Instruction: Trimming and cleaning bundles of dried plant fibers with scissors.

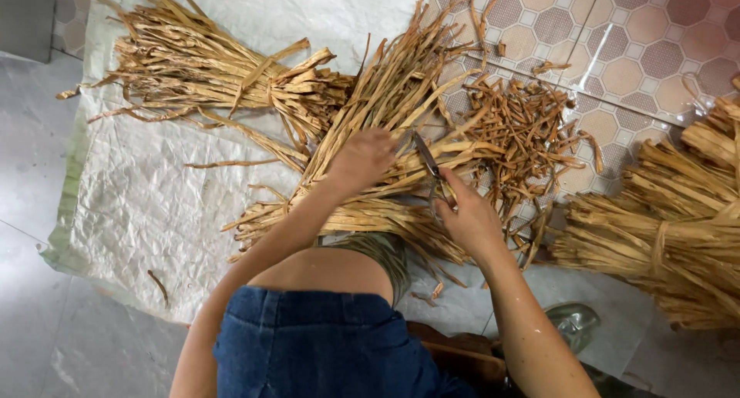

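Note:
My left hand (361, 159) presses down on a loose bundle of dried tan plant strips (385, 97) that fans out on a white woven sheet (146, 190). My right hand (466, 217) grips a pair of metal scissors (428, 163), whose blades point up into the strips just right of my left hand. A pile of short cut pieces (524, 128) lies to the right of the scissors on the tiled floor.
A tied bundle of the same strips (200, 67) lies at the upper left on the sheet. Another large tied bundle (671, 228) sits at the right. My knee in blue denim (331, 344) is below, over a grey floor (46, 151).

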